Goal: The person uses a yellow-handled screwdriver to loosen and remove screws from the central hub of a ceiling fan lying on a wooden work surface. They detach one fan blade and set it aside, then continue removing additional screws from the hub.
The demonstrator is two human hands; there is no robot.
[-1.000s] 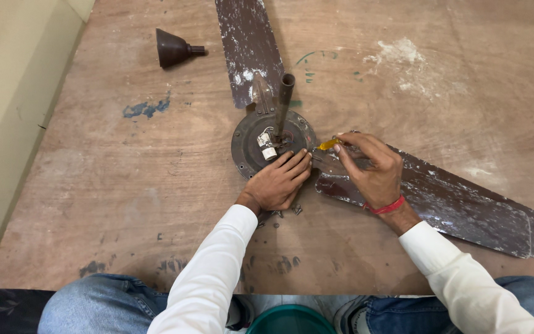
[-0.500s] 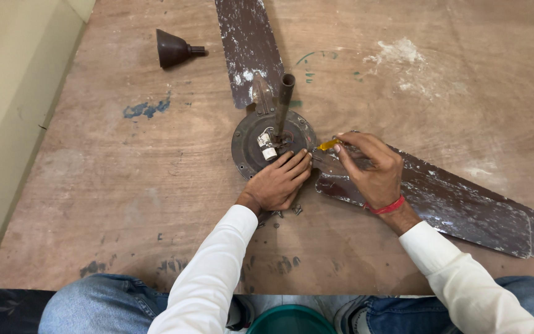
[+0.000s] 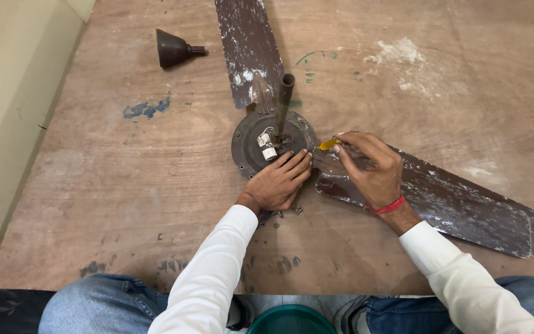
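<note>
Left hand (image 3: 277, 182) lies palm down, fingers extended and together, pressing on the near rim of the fan hub (image 3: 271, 141); its grip is flat and encloses nothing. Right hand (image 3: 372, 168) is curled, wrist bent inward, its grip pinched closed on a yellow-handled tool (image 3: 327, 145) aimed at the hub. The hub rests mid-table (image 3: 125, 185), rod (image 3: 283, 104) upright. Right forearm crosses one blade (image 3: 465, 207); another blade (image 3: 247, 46) extends away. A brown cone (image 3: 173, 48) lies well apart.

Matt worn plywood board (image 3: 125, 185), flaking painted-metal fan blade (image 3: 465, 204)
</note>
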